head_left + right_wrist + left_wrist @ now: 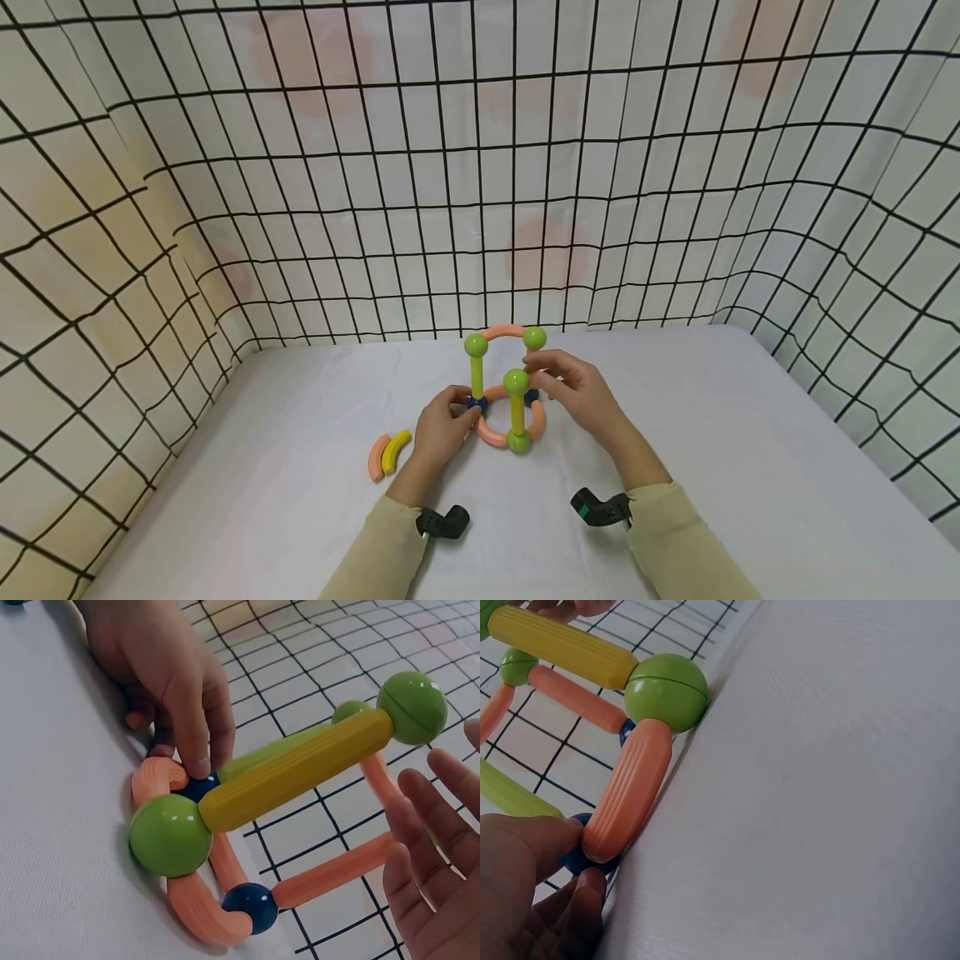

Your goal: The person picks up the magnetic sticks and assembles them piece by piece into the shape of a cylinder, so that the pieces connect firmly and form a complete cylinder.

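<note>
A magnetic ball-and-rod frame stands on the table, its base ring made of curved orange rods point(491, 437) joined by balls. My left hand point(441, 425) pinches the dark blue ball point(574, 861) at the ring's left corner between thumb and fingers. From that ball rises a lime rod point(477, 377); a yellow rod point(300, 774) stands on the front green ball point(171, 835). Both uprights carry green balls. At the back right, my right hand point(576, 390) has loosely extended fingers beside the orange upright point(334, 868), overlapping it in the right wrist view. A curved orange rod point(504, 331) bridges the two rear top balls.
Left of the left hand, a loose curved orange rod point(377, 458) and a curved yellow rod point(396, 452) lie side by side on the white table point(262, 517). Black grid netting point(450, 183) over pale cloth encloses the back and sides.
</note>
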{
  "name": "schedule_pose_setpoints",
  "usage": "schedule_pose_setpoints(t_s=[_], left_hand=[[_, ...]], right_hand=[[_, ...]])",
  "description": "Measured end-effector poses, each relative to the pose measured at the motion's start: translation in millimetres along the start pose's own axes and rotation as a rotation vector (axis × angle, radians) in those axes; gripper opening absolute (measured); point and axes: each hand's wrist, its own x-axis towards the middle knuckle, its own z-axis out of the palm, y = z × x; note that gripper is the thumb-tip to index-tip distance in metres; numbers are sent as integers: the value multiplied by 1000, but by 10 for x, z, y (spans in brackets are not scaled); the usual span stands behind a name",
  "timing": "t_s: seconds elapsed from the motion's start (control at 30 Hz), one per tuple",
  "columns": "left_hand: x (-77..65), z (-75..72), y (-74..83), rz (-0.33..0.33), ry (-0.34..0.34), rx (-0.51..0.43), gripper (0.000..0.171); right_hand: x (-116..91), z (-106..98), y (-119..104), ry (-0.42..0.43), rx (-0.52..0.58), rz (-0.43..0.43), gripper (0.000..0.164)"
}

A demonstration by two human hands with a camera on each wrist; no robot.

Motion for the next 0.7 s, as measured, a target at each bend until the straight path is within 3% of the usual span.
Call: schedule_pose_setpoints(t_s=[0.17, 0.47, 0.7], left_hand=[[-2, -5, 9, -9, -6, -4, 31], [12, -11, 35, -29, -20, -25, 32], [40, -28, 81, -64, -53, -82, 34]], right_hand=[[4, -43, 107, 67, 46, 60, 24], [-15, -63, 372, 163, -41, 217, 24], [-20, -32, 597, 97, -177, 296, 35]])
